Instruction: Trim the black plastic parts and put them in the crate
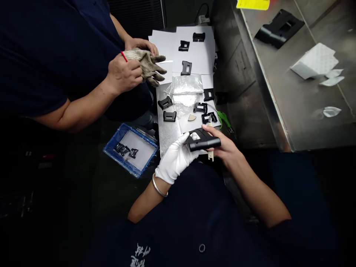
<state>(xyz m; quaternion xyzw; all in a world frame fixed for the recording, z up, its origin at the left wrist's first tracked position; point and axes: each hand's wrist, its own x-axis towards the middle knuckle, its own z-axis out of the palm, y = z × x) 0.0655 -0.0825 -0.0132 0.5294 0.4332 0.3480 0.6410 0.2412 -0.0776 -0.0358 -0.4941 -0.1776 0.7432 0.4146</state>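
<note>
My left hand, in a white glove, is closed around a black plastic part with a cut-out in it, held above the near end of the table. At the part's right side is my bare right hand, its fingers closed on a slim cream-handled knife. The handle's notched end sticks out below the fingers, and a narrow tip shows above them. Just beyond my hands lie a black frame-like part and a small tan wedge-shaped piece.
Clear plastic bags, white paper and several black parts cover the table. Green-handled cutters hang by its right edge. A blue bin stands left. Opposite, a co-worker's hands hold a grey glove. A metal bench is right.
</note>
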